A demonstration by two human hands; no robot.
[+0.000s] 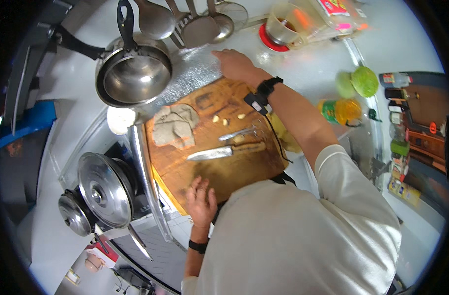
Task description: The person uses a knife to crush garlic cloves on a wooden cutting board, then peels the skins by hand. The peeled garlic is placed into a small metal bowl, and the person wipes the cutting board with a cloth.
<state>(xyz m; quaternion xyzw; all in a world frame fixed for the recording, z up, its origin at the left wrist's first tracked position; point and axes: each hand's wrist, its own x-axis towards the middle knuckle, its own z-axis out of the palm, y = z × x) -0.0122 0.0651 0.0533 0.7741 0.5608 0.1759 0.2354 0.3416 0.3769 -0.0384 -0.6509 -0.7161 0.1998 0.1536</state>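
Observation:
My left hand (pixel 201 202) rests at the near left edge of a wooden cutting board (pixel 217 177), fingers apart and holding nothing. Stretched past the board's far edge, my right hand (pixel 236 63) is over the shiny counter with one finger extended. Its palm side is hidden, so I cannot tell whether it holds anything. A kitchen knife (pixel 224 151) with a wooden handle lies across the board. Beside the knife are a metal tool with handle loops, probably scissors (pixel 239 132), and a pale round piece (pixel 239 139). Several garlic cloves (pixel 225 121) and a crumpled grey cloth (pixel 174 125) lie farther back.
Steel pans (pixel 136 79) and utensils (pixel 200 31) hang beyond the board. Lidded pans (pixel 104 190) stand on the stove at left. To the right are an oil bottle (pixel 342 111) and a round green object (pixel 364 82). A clear cup (pixel 283 24) stands at the back.

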